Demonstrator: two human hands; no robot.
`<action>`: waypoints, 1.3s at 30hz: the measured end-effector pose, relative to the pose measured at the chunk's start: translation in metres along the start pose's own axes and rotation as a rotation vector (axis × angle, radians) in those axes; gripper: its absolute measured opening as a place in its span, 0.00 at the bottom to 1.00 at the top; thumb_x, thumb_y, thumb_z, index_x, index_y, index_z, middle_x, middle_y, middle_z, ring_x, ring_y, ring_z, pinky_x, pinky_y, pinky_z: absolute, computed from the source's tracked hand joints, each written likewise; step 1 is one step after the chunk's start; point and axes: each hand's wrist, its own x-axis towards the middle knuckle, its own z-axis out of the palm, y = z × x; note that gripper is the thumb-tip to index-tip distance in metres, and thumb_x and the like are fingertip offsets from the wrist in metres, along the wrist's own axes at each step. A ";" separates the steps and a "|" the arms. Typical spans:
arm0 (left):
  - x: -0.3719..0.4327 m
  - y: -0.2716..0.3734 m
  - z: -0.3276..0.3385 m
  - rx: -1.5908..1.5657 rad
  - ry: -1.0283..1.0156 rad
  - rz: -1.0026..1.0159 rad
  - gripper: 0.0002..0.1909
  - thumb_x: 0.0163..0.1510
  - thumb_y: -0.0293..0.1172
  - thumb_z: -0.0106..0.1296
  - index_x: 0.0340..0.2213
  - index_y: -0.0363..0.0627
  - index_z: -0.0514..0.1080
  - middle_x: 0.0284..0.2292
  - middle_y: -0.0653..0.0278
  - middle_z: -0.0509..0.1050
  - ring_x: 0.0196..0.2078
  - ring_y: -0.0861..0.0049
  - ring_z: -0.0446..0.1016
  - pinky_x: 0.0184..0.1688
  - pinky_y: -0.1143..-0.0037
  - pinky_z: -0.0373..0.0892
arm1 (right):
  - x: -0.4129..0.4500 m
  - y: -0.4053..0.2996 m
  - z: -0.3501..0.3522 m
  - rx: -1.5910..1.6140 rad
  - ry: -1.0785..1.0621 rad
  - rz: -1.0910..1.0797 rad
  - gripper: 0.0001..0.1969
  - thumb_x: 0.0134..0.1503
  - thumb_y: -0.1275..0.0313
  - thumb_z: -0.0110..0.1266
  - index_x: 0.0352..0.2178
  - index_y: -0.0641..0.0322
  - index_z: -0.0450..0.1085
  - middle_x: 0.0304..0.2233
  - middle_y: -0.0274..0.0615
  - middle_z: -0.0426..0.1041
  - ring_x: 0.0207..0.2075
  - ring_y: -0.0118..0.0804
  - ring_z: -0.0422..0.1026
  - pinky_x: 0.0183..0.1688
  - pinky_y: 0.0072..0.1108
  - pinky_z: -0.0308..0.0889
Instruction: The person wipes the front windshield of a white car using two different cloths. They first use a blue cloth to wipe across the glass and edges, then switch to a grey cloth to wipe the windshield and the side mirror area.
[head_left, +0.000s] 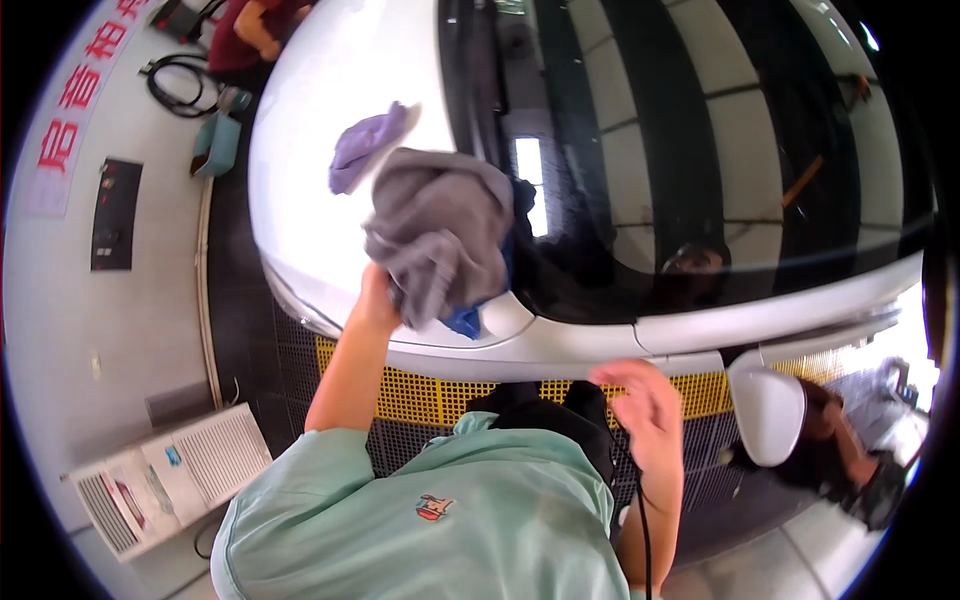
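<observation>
My left hand (384, 296) grips a crumpled grey-brown cloth (450, 217) over the rear corner of a white car's hood (300, 150), beside the dark windshield (585, 187). The cloth hides most of the fingers. A blue cloth (466, 321) shows from beneath it at the windshield's lower corner. To the upper left, a folded purple cloth (364, 146) lies on the hood. My right hand (637, 390) hangs near the car's side with its fingers loosely curled and apart, holding nothing.
The car's side mirror (769, 416) juts out at the right, with a person (832, 442) close behind it. Another person (251, 34) stands beyond the hood. A white air conditioner (176, 480) is at the lower left. A blue-green bin (217, 144) and a coiled black hose (180, 84) are near the wall.
</observation>
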 end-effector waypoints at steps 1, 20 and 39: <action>-0.021 -0.012 0.046 0.243 0.114 -0.136 0.29 0.64 0.44 0.45 0.60 0.36 0.60 0.53 0.52 0.70 0.53 0.65 0.74 0.55 0.65 0.72 | 0.005 -0.002 0.011 -0.002 -0.075 0.052 0.24 0.54 0.76 0.63 0.52 0.71 0.68 0.49 0.49 0.74 0.53 0.39 0.72 0.58 0.30 0.65; -0.139 -0.243 0.126 -0.399 -0.303 -0.580 0.37 0.61 0.61 0.40 0.62 0.48 0.59 0.61 0.59 0.65 0.62 0.60 0.64 0.65 0.58 0.58 | -0.186 0.063 -0.124 0.920 -0.297 0.177 0.38 0.48 0.78 0.63 0.61 0.69 0.58 0.56 0.43 0.69 0.59 0.37 0.66 0.62 0.29 0.60; -0.257 -0.373 0.329 0.506 -0.389 -0.394 0.41 0.50 0.27 0.63 0.62 0.39 0.55 0.57 0.53 0.67 0.58 0.61 0.69 0.60 0.60 0.67 | -0.337 0.061 -0.316 1.031 0.356 0.310 0.25 0.67 0.53 0.40 0.56 0.60 0.66 0.58 0.46 0.69 0.58 0.47 0.68 0.63 0.41 0.61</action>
